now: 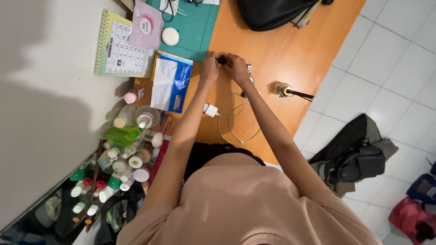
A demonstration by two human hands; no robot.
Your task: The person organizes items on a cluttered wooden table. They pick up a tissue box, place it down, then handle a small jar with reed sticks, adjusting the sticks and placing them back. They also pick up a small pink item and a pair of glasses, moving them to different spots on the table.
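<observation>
Left hand [210,68] and right hand [237,68] meet over orange wooden desk [290,54], fingers of both pinched closed on small dark object [221,59] held between them, raised off surface for two-handed grip. White charger with looped cable [227,118] lies near, untouched. Blue-white tissue packet [171,81] lies just left.

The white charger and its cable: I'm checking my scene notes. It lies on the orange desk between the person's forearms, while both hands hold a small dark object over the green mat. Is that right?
Not quite. In the head view, both hands, left and right, hold the small dark object over the bare orange desk, beside the green mat, not over it. The white charger does lie between the forearms.
</observation>
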